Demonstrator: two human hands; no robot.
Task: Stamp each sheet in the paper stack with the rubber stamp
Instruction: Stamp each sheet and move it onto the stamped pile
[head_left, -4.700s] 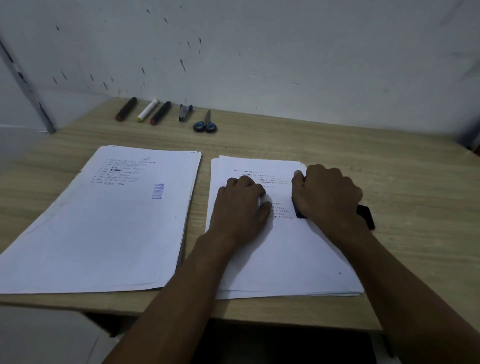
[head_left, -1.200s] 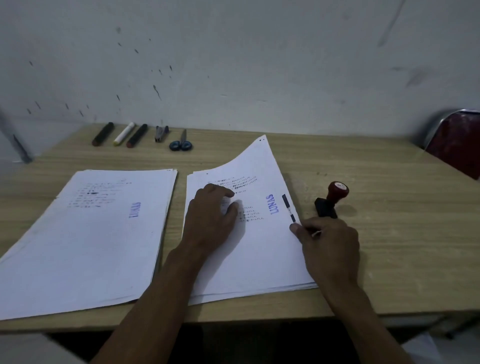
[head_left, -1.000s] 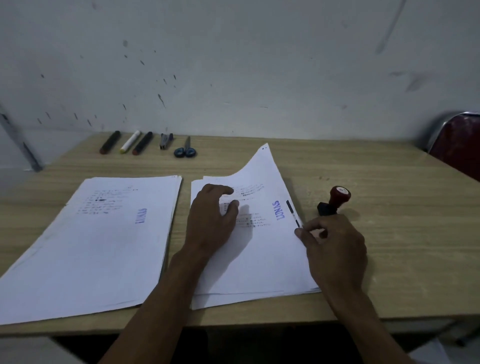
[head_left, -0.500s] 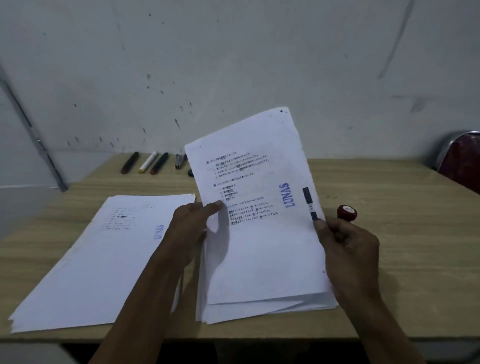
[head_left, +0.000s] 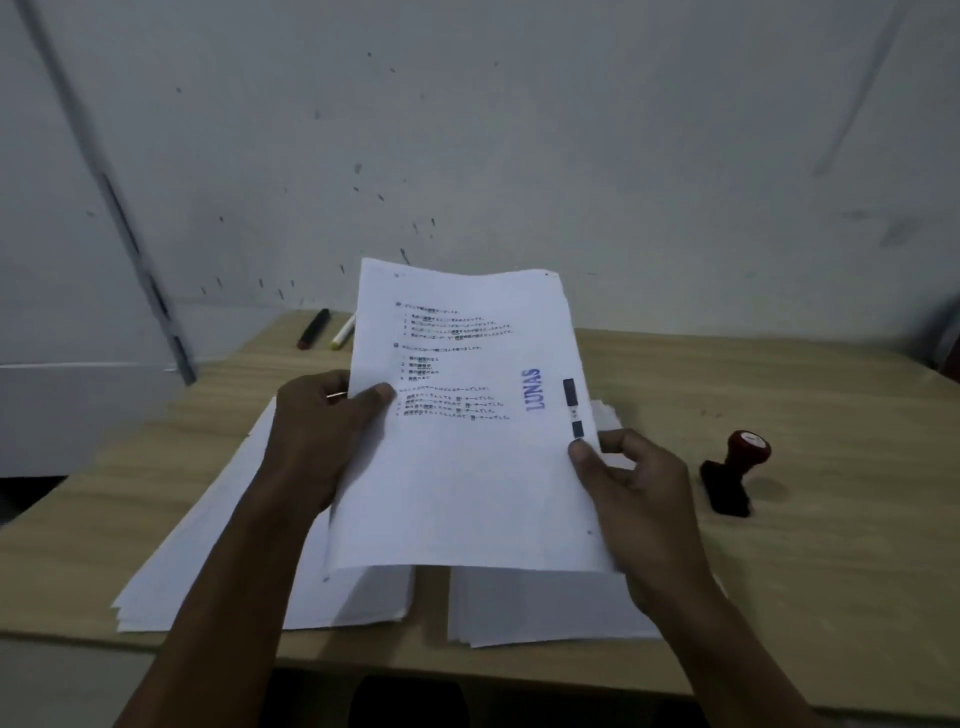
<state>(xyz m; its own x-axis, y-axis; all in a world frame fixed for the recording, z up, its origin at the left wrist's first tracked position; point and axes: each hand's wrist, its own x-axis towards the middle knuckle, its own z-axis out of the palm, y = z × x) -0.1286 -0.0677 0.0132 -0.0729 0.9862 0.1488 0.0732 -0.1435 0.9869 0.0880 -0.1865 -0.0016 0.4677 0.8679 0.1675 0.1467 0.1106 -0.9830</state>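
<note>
Holding one printed sheet (head_left: 467, 441) up off the desk with both hands, so it pretty much blocks the middle of the view. Left hand (head_left: 322, 436) pinches its edge at 9 o'clock, thumb on the printed face, fingers curled behind. Right hand (head_left: 639, 499) pinches the edge at 3 o'clock, thumb tip just under two small dark marks near that margin. The sheet already has a blue "LUNAS" stamp mark (head_left: 535, 389) running sideways, right of the text lines.

Under the lifted sheet, nearest the desk's front edge, sit two piles: the left pile (head_left: 218, 561) at about 8 o'clock and the paper stack (head_left: 540, 608) at about 5 o'clock, with a narrow strip of wood between them. The raised sheet and both forearms cover most of their tops, so I can't tell what's printed on them.

Out at 3 o'clock, the rubber stamp (head_left: 735, 473) stands on the wooden desk (head_left: 831, 415), tilted a bit, red knob up, dark base down, well apart from the right hand.

Farther back at 11 o'clock, a dark marker (head_left: 313, 328) and a white marker with a yellow tip (head_left: 344, 331) lie near the wall (head_left: 571, 156), the white one partly hidden behind the sheet's top corner. Wall is scuffed with dark flecks.
</note>
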